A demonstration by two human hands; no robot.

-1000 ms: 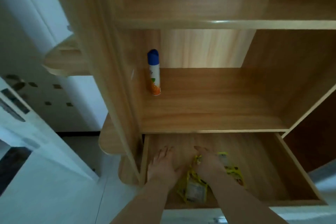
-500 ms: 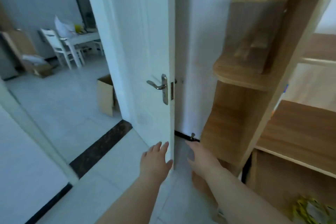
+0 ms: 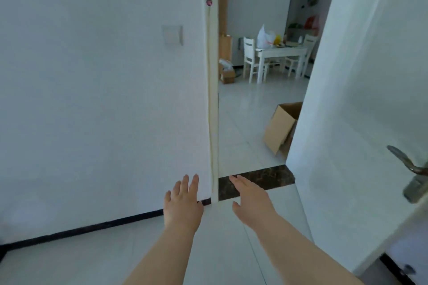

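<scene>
Left hand [image 3: 183, 206] and right hand [image 3: 251, 199] extended forward, fingers straight, holding nothing, over pale floor [image 3: 92, 261]. Dark threshold strip [image 3: 266, 178] just beyond right hand. White door [image 3: 347, 99] with metal handle [image 3: 407, 164] at right. Cardboard box [image 3: 281, 127] and white table [image 3: 281, 51] in room beyond.
</scene>
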